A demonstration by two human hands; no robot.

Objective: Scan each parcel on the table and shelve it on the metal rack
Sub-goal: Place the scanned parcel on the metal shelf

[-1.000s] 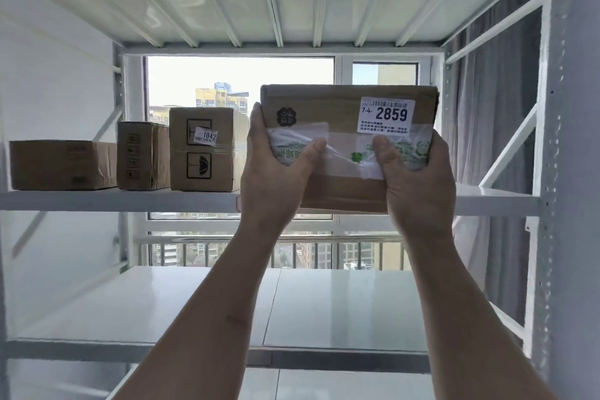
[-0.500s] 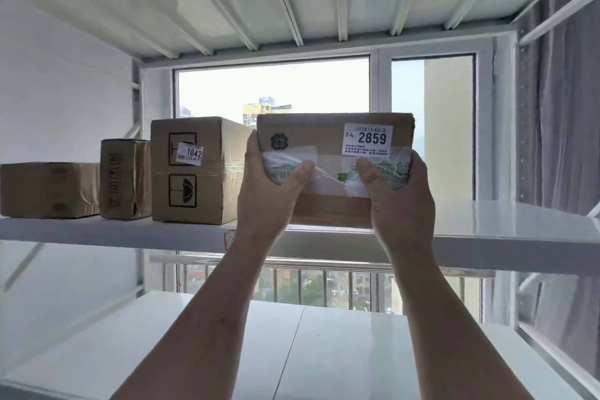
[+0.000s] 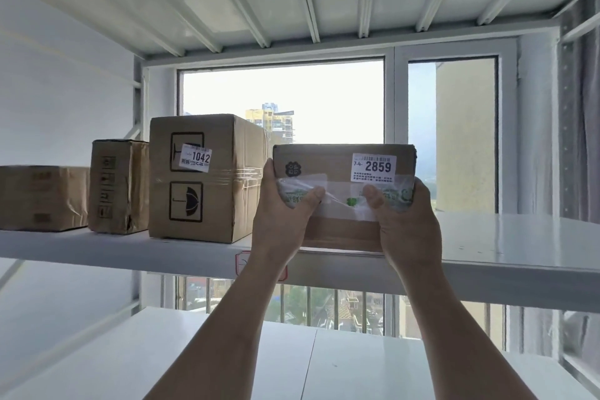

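A brown cardboard parcel (image 3: 328, 162) with a white label reading 2859 and clear printed tape rests with its bottom on the white metal rack shelf (image 3: 506, 247), just right of the box labelled 1042 (image 3: 201, 178). My left hand (image 3: 282, 221) grips the parcel's left end, thumb on the tape. My right hand (image 3: 406, 224) grips its right end the same way. The label faces me.
On the same shelf, left of the 1042 box, stand a narrow worn carton (image 3: 118, 187) and a low flat carton (image 3: 42, 198). Right of the parcel the shelf is bare. A lower shelf (image 3: 227, 364) lies below; a window and curtain (image 3: 584, 140) are behind.
The parcel has come down from in front of the shelf onto its surface beside the 1042 box, and the view has moved closer to the rack. Both hands keep their grip.
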